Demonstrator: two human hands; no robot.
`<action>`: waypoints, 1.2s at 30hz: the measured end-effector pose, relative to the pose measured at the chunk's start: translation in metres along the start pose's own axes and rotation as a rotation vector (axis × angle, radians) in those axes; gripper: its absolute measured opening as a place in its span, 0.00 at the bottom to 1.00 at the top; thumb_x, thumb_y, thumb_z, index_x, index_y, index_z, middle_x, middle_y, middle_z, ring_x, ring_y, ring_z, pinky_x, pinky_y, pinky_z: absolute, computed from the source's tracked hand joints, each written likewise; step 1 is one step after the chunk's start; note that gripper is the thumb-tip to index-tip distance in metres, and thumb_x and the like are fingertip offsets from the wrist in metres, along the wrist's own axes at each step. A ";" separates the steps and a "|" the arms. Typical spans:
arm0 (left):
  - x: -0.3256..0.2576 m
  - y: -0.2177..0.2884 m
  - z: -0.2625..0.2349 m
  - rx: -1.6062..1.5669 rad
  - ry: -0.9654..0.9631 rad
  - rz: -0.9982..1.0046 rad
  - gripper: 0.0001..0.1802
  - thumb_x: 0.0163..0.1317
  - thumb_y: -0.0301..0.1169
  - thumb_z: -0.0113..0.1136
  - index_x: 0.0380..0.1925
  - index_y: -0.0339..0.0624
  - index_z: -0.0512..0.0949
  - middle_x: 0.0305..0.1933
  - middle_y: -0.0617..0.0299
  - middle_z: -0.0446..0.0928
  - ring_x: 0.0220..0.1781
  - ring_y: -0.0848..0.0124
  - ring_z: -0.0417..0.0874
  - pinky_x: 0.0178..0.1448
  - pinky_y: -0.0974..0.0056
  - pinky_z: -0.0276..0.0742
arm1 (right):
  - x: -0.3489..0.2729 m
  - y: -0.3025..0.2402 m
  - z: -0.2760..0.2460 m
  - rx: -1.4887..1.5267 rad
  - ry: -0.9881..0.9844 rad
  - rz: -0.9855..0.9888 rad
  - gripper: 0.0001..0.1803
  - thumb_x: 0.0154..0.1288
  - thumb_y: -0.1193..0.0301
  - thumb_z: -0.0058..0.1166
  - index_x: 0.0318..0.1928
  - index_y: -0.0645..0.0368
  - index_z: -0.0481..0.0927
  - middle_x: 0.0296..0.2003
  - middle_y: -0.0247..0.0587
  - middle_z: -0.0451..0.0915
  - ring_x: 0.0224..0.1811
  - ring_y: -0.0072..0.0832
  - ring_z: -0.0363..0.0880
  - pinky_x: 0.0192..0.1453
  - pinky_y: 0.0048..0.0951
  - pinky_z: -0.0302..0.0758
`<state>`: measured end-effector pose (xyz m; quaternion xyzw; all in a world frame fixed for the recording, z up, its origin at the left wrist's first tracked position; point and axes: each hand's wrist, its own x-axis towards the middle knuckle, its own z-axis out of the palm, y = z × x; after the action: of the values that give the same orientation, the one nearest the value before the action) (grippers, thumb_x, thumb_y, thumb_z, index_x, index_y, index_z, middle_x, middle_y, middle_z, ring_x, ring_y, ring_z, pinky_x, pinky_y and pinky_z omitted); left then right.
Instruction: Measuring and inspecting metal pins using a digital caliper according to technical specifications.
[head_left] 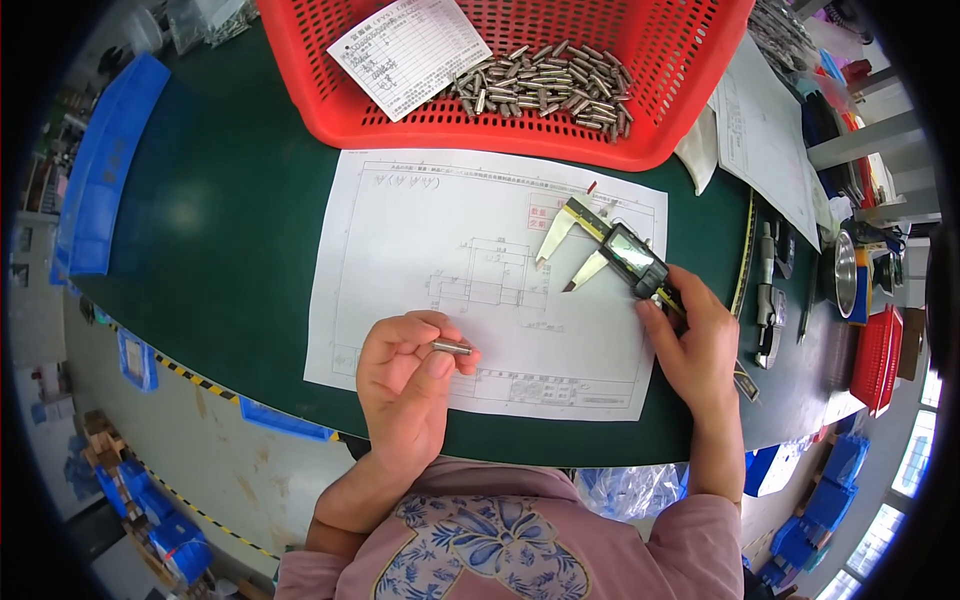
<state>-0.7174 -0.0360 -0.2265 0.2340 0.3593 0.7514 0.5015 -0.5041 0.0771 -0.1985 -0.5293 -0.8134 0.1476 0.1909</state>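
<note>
Between the thumb and fingers of my left hand [405, 385] is a small metal pin [452, 347], held level over the lower part of a paper drawing [400, 260]. My right hand [695, 335] grips a digital caliper [625, 250] by its body, thumb on the near side. The caliper's jaws are spread apart and point left over the sheet, with nothing between them. Printed lines on the drawing show a stepped shaft part. Beyond the sheet, a red perforated basket [340, 125] holds a pile of similar metal pins [550, 85] and a filled-in paper slip [408, 55].
The green tabletop [220, 230] carries a blue tray [105, 170] at the far left. To the right lie a micrometer [768, 310], more papers [765, 130], a metal bowl [843, 272] and a smaller red basket [878, 358]. Blue bins [170, 535] stand on the floor.
</note>
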 end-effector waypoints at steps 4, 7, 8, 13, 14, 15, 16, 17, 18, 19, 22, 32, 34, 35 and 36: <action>-0.003 0.003 0.004 0.054 0.049 0.003 0.11 0.54 0.17 0.49 0.39 0.36 0.68 0.38 0.53 0.70 0.36 0.68 0.75 0.40 0.66 0.71 | 0.000 -0.001 0.000 0.026 -0.015 -0.004 0.20 0.48 0.67 0.59 0.41 0.63 0.73 0.25 0.42 0.74 0.18 0.28 0.71 0.22 0.26 0.68; -0.008 0.005 0.007 0.580 -0.199 0.265 0.10 0.49 0.13 0.53 0.32 0.33 0.73 0.36 0.51 0.70 0.35 0.67 0.76 0.41 0.69 0.72 | 0.000 -0.001 0.000 0.027 0.004 -0.018 0.19 0.48 0.68 0.59 0.41 0.63 0.73 0.24 0.42 0.74 0.18 0.27 0.71 0.22 0.26 0.68; -0.008 0.004 0.008 0.589 -0.199 0.272 0.10 0.49 0.13 0.53 0.32 0.33 0.73 0.36 0.51 0.70 0.35 0.67 0.76 0.41 0.69 0.72 | 0.000 -0.001 0.000 0.027 -0.007 -0.011 0.19 0.48 0.68 0.58 0.41 0.63 0.73 0.24 0.42 0.74 0.18 0.28 0.71 0.22 0.26 0.68; -0.007 0.002 0.004 0.482 -0.162 0.234 0.09 0.50 0.14 0.52 0.33 0.32 0.72 0.38 0.51 0.69 0.36 0.67 0.75 0.42 0.68 0.72 | 0.000 -0.001 -0.001 0.022 -0.006 -0.022 0.19 0.48 0.68 0.58 0.41 0.63 0.73 0.24 0.41 0.74 0.17 0.28 0.70 0.21 0.26 0.67; -0.006 0.002 0.003 0.488 -0.159 0.244 0.09 0.50 0.14 0.52 0.33 0.32 0.72 0.38 0.51 0.69 0.36 0.67 0.75 0.42 0.68 0.72 | 0.000 -0.001 -0.001 0.023 -0.009 -0.020 0.19 0.48 0.68 0.58 0.41 0.64 0.73 0.24 0.42 0.74 0.18 0.28 0.71 0.21 0.26 0.67; -0.006 0.002 0.002 0.491 -0.189 0.253 0.10 0.50 0.14 0.52 0.34 0.32 0.72 0.38 0.51 0.69 0.37 0.66 0.75 0.42 0.67 0.72 | 0.001 -0.002 -0.001 0.002 -0.010 0.004 0.19 0.48 0.67 0.58 0.41 0.64 0.73 0.24 0.42 0.74 0.18 0.28 0.71 0.22 0.26 0.68; -0.006 0.001 0.002 0.480 -0.216 0.248 0.10 0.50 0.14 0.52 0.35 0.32 0.71 0.38 0.52 0.69 0.37 0.66 0.76 0.43 0.67 0.72 | 0.001 -0.002 0.000 0.023 -0.010 -0.020 0.19 0.48 0.67 0.58 0.41 0.64 0.73 0.24 0.42 0.74 0.18 0.28 0.71 0.22 0.26 0.68; -0.007 0.001 0.003 0.495 -0.219 0.264 0.10 0.50 0.14 0.52 0.35 0.32 0.71 0.38 0.52 0.69 0.37 0.66 0.76 0.43 0.67 0.72 | 0.001 -0.003 0.000 0.025 -0.002 -0.021 0.19 0.49 0.68 0.58 0.41 0.64 0.73 0.24 0.42 0.74 0.18 0.28 0.71 0.22 0.27 0.68; -0.009 -0.001 0.005 0.429 -0.182 0.245 0.11 0.51 0.15 0.52 0.36 0.33 0.70 0.38 0.52 0.69 0.37 0.66 0.75 0.43 0.66 0.73 | 0.000 -0.003 0.000 0.008 0.009 0.001 0.19 0.49 0.68 0.57 0.41 0.64 0.72 0.25 0.43 0.74 0.18 0.28 0.71 0.22 0.27 0.68; -0.011 -0.002 0.007 0.363 -0.157 0.210 0.11 0.51 0.15 0.51 0.36 0.33 0.69 0.38 0.52 0.69 0.37 0.65 0.75 0.44 0.65 0.73 | 0.000 -0.003 0.000 0.024 0.016 -0.020 0.19 0.49 0.68 0.57 0.41 0.64 0.72 0.25 0.43 0.74 0.18 0.28 0.71 0.22 0.27 0.68; -0.012 -0.003 0.007 0.248 -0.199 0.156 0.11 0.52 0.15 0.51 0.37 0.34 0.68 0.38 0.52 0.68 0.38 0.65 0.75 0.45 0.63 0.73 | 0.000 -0.003 -0.001 0.011 0.013 0.000 0.18 0.50 0.68 0.57 0.41 0.64 0.72 0.25 0.43 0.75 0.18 0.29 0.72 0.22 0.27 0.68; -0.014 -0.007 0.007 0.195 -0.152 0.081 0.11 0.52 0.16 0.50 0.36 0.35 0.68 0.39 0.52 0.68 0.39 0.66 0.74 0.48 0.60 0.72 | -0.003 -0.004 -0.005 0.109 0.217 -0.136 0.21 0.45 0.74 0.60 0.43 0.62 0.73 0.23 0.37 0.73 0.15 0.23 0.66 0.20 0.21 0.65; -0.014 -0.007 0.006 0.187 -0.132 0.074 0.09 0.53 0.16 0.49 0.36 0.36 0.67 0.39 0.53 0.68 0.40 0.67 0.74 0.48 0.61 0.71 | -0.006 -0.004 -0.007 0.146 0.212 -0.175 0.21 0.43 0.74 0.60 0.42 0.63 0.74 0.21 0.37 0.72 0.14 0.23 0.64 0.18 0.19 0.63; -0.014 -0.007 0.005 0.186 -0.133 0.075 0.09 0.53 0.16 0.49 0.36 0.36 0.67 0.39 0.53 0.68 0.40 0.67 0.74 0.48 0.61 0.71 | -0.007 -0.004 -0.007 0.146 0.234 -0.182 0.19 0.41 0.73 0.62 0.37 0.63 0.74 0.19 0.36 0.71 0.13 0.21 0.63 0.16 0.19 0.61; -0.014 -0.008 0.005 0.181 -0.137 0.099 0.09 0.54 0.17 0.49 0.37 0.36 0.67 0.39 0.52 0.68 0.40 0.67 0.74 0.47 0.61 0.71 | -0.008 -0.004 -0.008 0.141 0.223 -0.195 0.19 0.41 0.73 0.62 0.37 0.63 0.74 0.19 0.36 0.71 0.13 0.21 0.63 0.16 0.19 0.61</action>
<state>-0.7037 -0.0450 -0.2295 0.3466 0.3787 0.7220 0.4638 -0.5006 0.0682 -0.1906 -0.4464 -0.8223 0.1256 0.3299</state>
